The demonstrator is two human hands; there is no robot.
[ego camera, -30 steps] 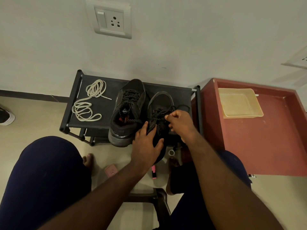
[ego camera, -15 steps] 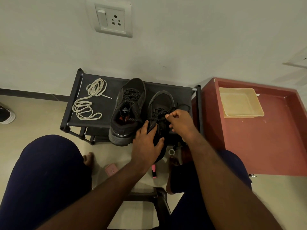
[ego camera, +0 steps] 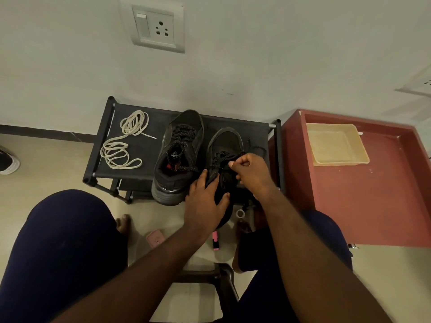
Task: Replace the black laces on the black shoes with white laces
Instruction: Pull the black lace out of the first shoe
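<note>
Two black shoes stand side by side on a low black rack, toes toward the wall. The left shoe still carries its black lace. My left hand grips the heel end of the right shoe, fingers wrapped over its collar. My right hand pinches the black lace over that shoe's tongue. A loose end of the lace trails off to the right. Two coiled white laces lie on the left part of the rack.
A red-brown table with a beige tray stands right of the rack. On the floor near my feet lie a pink case, a pink marker and a small white ring. A wall with a socket is behind.
My right hand has pulled slightly to the right with the black lace. The left hand keeps its hold on the right shoe.
</note>
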